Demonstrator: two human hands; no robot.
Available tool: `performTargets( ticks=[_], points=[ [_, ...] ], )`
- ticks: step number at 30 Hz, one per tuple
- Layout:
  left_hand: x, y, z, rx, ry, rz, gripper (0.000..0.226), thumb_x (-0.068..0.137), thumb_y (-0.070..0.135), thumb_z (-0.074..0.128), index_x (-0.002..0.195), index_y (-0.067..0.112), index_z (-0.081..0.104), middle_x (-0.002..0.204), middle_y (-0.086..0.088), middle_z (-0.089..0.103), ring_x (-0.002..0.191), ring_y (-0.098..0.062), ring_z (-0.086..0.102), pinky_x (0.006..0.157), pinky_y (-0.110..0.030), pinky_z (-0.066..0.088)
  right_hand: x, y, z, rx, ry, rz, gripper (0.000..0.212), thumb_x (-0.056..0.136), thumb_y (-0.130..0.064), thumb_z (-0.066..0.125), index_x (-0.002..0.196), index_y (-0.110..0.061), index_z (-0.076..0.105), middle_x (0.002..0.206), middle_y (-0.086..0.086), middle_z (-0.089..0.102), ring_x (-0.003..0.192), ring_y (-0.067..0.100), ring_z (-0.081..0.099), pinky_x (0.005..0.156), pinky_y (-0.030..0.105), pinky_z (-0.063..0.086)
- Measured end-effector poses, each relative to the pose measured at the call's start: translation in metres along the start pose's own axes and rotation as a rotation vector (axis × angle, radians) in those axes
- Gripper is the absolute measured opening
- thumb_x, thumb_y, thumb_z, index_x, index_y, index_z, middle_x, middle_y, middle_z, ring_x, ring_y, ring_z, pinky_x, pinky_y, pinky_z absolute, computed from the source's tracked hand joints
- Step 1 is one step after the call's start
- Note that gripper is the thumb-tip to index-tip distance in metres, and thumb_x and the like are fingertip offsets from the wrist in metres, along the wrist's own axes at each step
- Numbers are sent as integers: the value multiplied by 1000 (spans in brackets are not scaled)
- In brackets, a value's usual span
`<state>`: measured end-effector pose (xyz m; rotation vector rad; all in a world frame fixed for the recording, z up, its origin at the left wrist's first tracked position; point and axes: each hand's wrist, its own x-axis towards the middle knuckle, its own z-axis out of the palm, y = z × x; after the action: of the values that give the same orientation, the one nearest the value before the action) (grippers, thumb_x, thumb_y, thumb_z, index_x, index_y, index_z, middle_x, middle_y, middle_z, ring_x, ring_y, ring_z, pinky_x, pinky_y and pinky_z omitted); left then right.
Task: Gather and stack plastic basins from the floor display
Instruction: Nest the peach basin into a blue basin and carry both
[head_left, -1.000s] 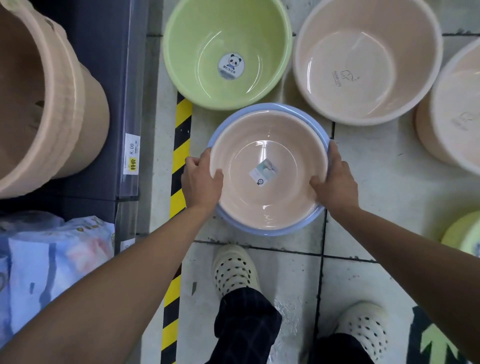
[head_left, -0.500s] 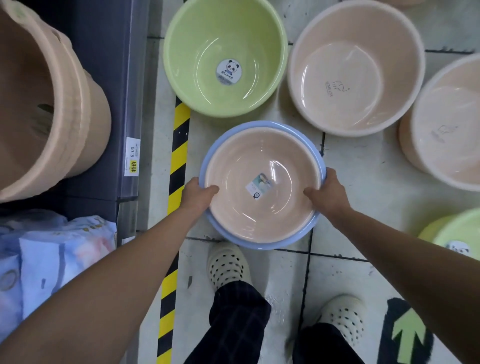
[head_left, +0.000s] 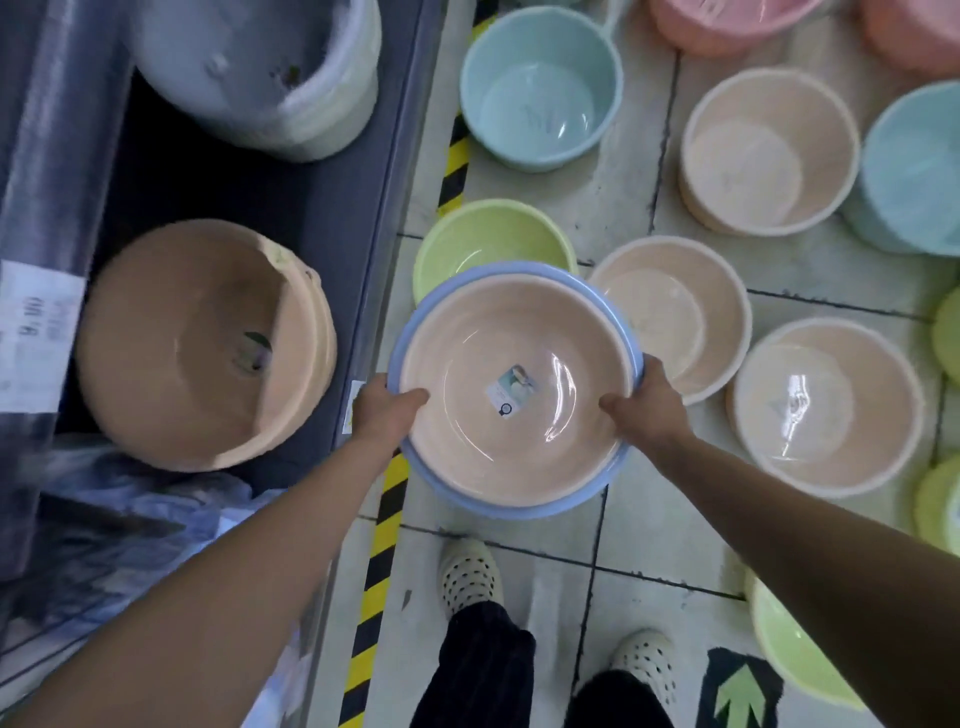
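Observation:
I hold a peach basin (head_left: 514, 384) nested inside a blue basin (head_left: 498, 501), lifted off the floor at the centre of the view. My left hand (head_left: 387, 413) grips the left rim with the thumb inside. My right hand (head_left: 641, 402) grips the right rim the same way. Behind the stack a green basin (head_left: 491, 241) stands on the floor, partly hidden. Peach basins (head_left: 675, 306) (head_left: 826, 410) (head_left: 769, 150) sit to the right, and a light blue basin (head_left: 540, 88) sits further back.
A dark shelf (head_left: 249, 208) on the left holds a stack of peach tubs (head_left: 202, 343) and a grey tub (head_left: 260, 62). A yellow-black tape line (head_left: 382, 545) runs along the shelf. My feet (head_left: 470, 577) stand on tiles beside a green arrow (head_left: 740, 691). More green, blue and pink basins line the right edge.
I have lifted the nested basins off the floor and risen. The view has widened, so more basins and the shelf tubs show.

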<state>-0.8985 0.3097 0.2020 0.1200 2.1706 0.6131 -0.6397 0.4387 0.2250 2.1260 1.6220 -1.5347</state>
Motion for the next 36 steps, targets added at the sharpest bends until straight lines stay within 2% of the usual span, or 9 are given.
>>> performTargets(
  ticks=[3,5,11,16,20,26,29,32,36],
  points=[
    [10,38,-8,-18,9,57,38,86,11,71,121,3,61,111,-10,65,99,-26,62,78,-31,45,14,-35,-14,16,17,-31,64,83,-16,65,141,-19,38,108,5,58,96,30,57,87,41,50],
    [17,61,-9,1,39,86,37,88,11,70,122,2,58,107,-7,59,95,-22,56,77,-30,41,29,-55,-20,2,5,-59,64,84,-17,65,142,-19,37,107,4,57,94,28,56,83,37,48],
    [68,84,6,14,114,53,30,84,16,73,106,10,54,101,-7,58,87,-24,55,72,-31,41,103,-96,-18,-103,-57,-114,62,86,-20,64,142,-18,37,106,4,59,94,28,57,79,36,47],
    [114,91,29,1,128,25,21,81,17,72,99,10,62,89,-1,63,81,-24,60,60,-28,43,165,-106,-8,-162,-118,-120,61,87,-21,61,142,-19,36,107,5,59,92,27,56,75,32,42],
    [146,93,49,-42,151,-19,19,76,15,74,94,10,67,86,-2,67,79,-25,64,66,-32,50,207,-102,5,-224,-148,-119,64,89,-23,59,147,-19,31,108,3,56,94,27,54,78,33,43],
    [179,75,72,-96,185,-33,14,78,14,72,90,14,64,75,7,61,63,-10,54,52,-25,40,245,-90,30,-296,-180,-144,64,89,-25,60,145,-16,31,115,6,59,98,31,58,82,37,47],
    [195,57,79,-90,169,-30,14,77,15,72,90,18,66,79,6,64,68,-12,58,55,-24,44,256,-84,45,-339,-173,-189,60,82,-29,63,134,-14,38,118,7,59,101,31,59,87,42,50],
    [210,42,85,-101,154,-30,16,78,15,72,93,19,68,83,4,67,74,-17,61,59,-24,47,275,-74,63,-374,-144,-205,64,64,-40,58,121,-13,44,117,11,60,106,35,59,90,49,51],
    [226,26,91,-134,153,-18,17,78,11,71,93,20,69,85,1,69,75,-18,62,62,-24,48,294,-63,84,-400,-136,-191,68,60,-41,56,120,-10,48,119,12,58,115,36,52,97,50,47]
  ],
)
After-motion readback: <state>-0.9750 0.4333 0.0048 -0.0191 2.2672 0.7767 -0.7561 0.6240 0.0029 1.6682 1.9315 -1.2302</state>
